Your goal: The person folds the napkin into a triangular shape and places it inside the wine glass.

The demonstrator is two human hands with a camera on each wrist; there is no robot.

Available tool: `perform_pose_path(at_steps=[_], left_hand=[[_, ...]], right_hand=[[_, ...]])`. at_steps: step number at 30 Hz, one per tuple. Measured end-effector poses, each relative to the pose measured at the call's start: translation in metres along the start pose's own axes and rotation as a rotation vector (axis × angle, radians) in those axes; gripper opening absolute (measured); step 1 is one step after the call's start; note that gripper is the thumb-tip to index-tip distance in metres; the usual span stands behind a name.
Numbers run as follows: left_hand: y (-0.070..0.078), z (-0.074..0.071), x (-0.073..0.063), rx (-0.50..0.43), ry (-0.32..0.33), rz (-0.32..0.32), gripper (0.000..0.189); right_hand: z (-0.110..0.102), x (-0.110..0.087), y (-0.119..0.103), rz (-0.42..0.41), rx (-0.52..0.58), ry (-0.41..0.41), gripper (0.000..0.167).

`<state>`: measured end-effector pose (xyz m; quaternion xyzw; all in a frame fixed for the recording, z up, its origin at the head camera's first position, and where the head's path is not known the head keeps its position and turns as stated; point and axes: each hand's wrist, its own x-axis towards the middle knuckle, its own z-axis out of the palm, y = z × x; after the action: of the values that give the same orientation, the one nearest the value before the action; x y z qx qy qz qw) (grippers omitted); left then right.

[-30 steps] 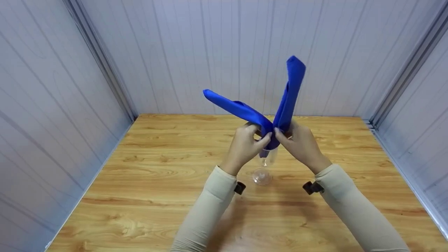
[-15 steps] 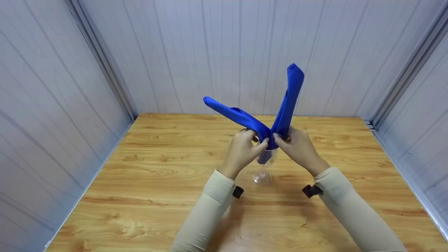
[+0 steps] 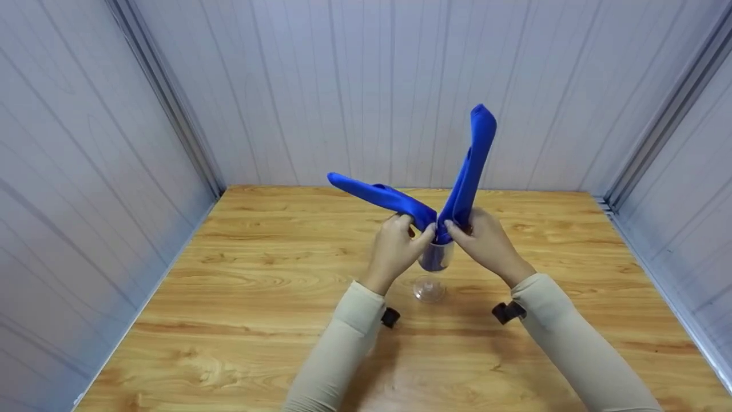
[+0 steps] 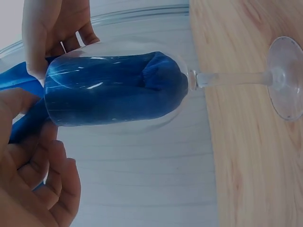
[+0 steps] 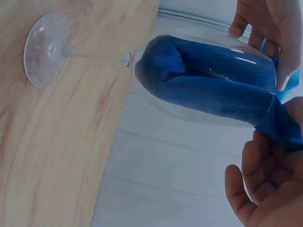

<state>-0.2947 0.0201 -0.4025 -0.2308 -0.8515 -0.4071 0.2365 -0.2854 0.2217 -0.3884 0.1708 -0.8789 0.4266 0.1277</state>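
A blue cloth napkin (image 3: 476, 154), rolled and bent into two arms, has its folded bottom down inside a clear stemmed wine glass (image 3: 436, 257). In the left wrist view the napkin's lower end (image 4: 118, 87) fills the bowl close to the stem. My left hand (image 3: 396, 249) pinches the left arm of the cloth at the rim between thumb and fingers. On the other side my right hand (image 3: 490, 243) pinches the right arm. The glass stands upright, its round foot (image 5: 46, 49) on the table. Some fingers are hidden behind the cloth.
The wooden table (image 3: 246, 286) spreads around the glass. Pale panel walls rise behind it (image 3: 366, 86) and on both sides. A black wrist camera (image 3: 508, 312) hangs at the right sleeve cuff, and another (image 3: 390, 317) at the left.
Both hands have moved down with the napkin, and its lower end sits deeper in the glass. The left arm of the cloth has sunk lower and tilts flatter. The glass's foot stays in place.
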Motion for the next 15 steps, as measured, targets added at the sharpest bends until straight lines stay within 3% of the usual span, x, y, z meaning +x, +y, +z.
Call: perform_pose_path(at_steps=[5, 10, 15], left_hand=[[-0.0008, -0.0019, 0.0025, -0.053, 0.032, -0.129, 0.041], [-0.0041, -0.0028, -0.0007, -0.028, 0.059, -0.145, 0.043], [-0.0088, -0.0020, -0.0030, 0.000, 0.066, -0.139, 0.044]], right_hand=[[0.0008, -0.0033, 0.0033, -0.008, 0.055, 0.022, 0.033], [0.0011, -0.0058, 0.0069, -0.012, 0.110, 0.066, 0.033], [0.0002, -0.0067, 0.0088, 0.077, 0.176, 0.044, 0.038]])
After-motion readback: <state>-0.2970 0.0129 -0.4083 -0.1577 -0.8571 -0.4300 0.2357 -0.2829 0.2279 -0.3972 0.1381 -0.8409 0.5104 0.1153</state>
